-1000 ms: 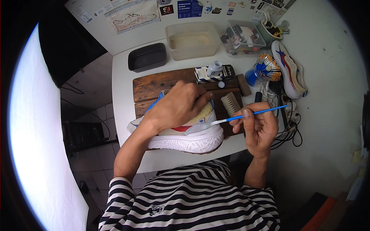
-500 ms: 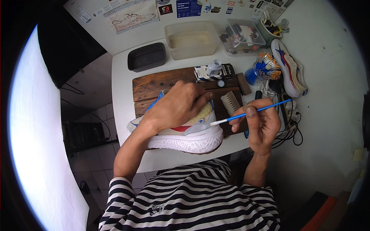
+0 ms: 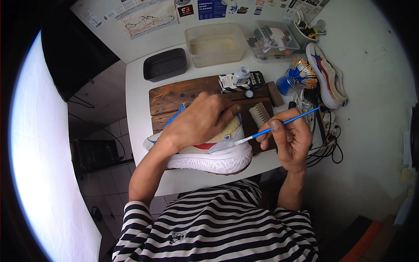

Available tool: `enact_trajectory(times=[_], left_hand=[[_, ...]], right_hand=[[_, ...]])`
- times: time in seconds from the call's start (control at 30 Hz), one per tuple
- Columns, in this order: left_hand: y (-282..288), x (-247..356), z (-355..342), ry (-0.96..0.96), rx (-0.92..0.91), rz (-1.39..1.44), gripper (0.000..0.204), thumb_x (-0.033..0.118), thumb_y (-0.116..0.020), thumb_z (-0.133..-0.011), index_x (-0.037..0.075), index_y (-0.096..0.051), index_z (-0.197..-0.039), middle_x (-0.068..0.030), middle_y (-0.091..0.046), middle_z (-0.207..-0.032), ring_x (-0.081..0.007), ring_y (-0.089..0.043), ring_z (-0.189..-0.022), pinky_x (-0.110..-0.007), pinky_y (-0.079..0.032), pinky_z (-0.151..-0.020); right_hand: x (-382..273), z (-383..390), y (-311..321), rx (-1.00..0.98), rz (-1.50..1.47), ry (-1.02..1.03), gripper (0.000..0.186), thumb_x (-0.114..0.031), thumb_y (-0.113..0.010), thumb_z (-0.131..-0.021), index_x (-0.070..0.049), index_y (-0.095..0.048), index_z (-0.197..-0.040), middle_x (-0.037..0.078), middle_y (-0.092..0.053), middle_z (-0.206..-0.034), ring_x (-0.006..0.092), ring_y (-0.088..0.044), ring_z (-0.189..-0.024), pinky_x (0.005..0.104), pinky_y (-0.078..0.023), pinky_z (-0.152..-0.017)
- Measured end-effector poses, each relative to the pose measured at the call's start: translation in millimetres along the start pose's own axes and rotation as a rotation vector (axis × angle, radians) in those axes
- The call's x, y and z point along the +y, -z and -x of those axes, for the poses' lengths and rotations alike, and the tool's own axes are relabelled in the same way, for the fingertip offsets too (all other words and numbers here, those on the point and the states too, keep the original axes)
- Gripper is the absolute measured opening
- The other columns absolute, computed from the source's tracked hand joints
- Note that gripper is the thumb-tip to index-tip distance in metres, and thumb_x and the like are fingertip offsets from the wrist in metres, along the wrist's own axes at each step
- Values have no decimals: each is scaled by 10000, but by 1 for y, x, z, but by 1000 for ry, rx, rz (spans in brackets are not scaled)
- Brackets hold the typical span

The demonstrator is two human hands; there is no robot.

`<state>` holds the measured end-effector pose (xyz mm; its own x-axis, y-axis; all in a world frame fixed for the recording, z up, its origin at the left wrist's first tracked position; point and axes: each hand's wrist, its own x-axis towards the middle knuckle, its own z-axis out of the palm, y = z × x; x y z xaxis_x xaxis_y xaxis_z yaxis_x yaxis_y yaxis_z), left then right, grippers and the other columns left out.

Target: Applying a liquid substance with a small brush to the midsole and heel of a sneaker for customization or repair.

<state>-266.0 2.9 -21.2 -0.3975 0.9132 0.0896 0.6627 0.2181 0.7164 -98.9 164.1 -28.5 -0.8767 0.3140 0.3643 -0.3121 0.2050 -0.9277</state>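
A sneaker (image 3: 205, 163) with a thick white sole and blue, red and cream upper lies on the wooden board, its heel toward my right. My left hand (image 3: 203, 115) is closed over the top of the shoe, thumb at the collar, steadying it. Pinched in my right hand (image 3: 290, 137) is a thin blue paintbrush (image 3: 279, 127). Its pale bristle tip touches the grey patch on the heel side, just above the sole. Behind the shoe an open small bottle (image 3: 241, 76) stands by a striped box (image 3: 231, 84), with its cap (image 3: 249, 93) close by.
A wooden scrub brush (image 3: 260, 114) lies right of the shoe on the board (image 3: 168, 97). Farther back stand a dark tray (image 3: 165, 65), a clear tub (image 3: 216, 43) and a box of small items (image 3: 275, 41). A cup of paintbrushes (image 3: 299, 78), another sneaker (image 3: 326, 76) and cables (image 3: 334, 144) are at the right.
My right hand has moved slightly left and down, drawing the paintbrush tip left along the grey patch. My left hand and the sneaker stay in place.
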Motion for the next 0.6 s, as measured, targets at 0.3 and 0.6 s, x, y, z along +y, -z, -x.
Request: enact_trajectory(times=[0.3,0.6], left_hand=[[-1,-2,-1,-13,-2,-6,306,200,-602,-980,-80,-693,-901,-277,-631,-737,-428,-630,-683,-456,-491,-645],[-1,-2,0,-15,26,26,299,194,-598,-980,-79,-691,-899,-280,-631,-745,-435,-624,-688,-460,-484,-648]], right_hand=[[8,-1,8,46,2,-7,154,-123,-510,-1044,9,-487,-968,152,-667,-728,128,-607,-542,240,-505,-519],[14,2,6,41,-85,-9,117,-95,-542,-1031,18,-516,-1011,136,-679,-773,110,-636,-601,223,-531,-550]])
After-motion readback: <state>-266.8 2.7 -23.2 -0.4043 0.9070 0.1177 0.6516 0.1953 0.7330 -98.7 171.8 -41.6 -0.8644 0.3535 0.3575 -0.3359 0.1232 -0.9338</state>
